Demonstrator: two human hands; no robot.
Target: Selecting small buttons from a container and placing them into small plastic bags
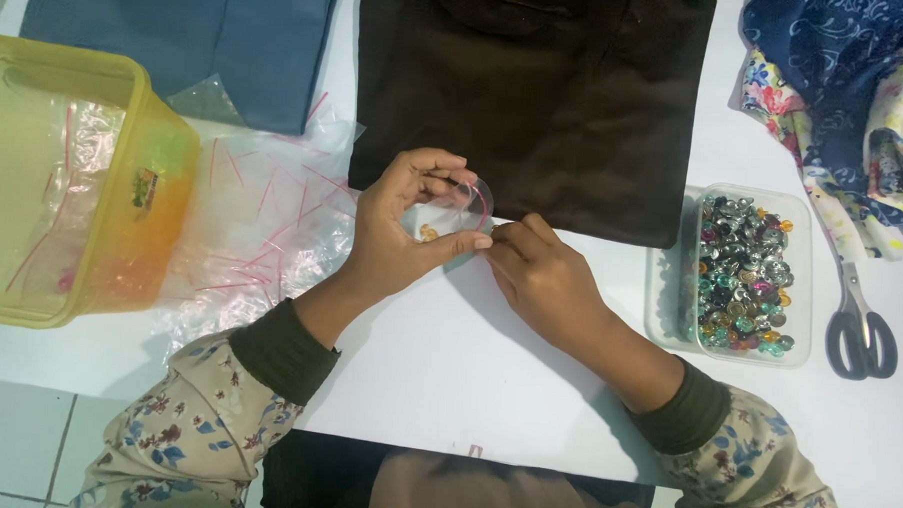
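Centre of frame: my left hand [397, 232] pinches a small clear zip bag [453, 212], fingers curled closed around it. My right hand [541, 277] nips the bag's edge with closed fingertips; a tub of coloured gems [746, 274] sits at right.

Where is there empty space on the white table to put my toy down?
The biggest bare patch of the white table lies below both hands, between the sleeves. A smaller one sits below the scissors and the clear box of beads. The left is crowded with plastic bags and the yellow tub; folded cloths fill the top.
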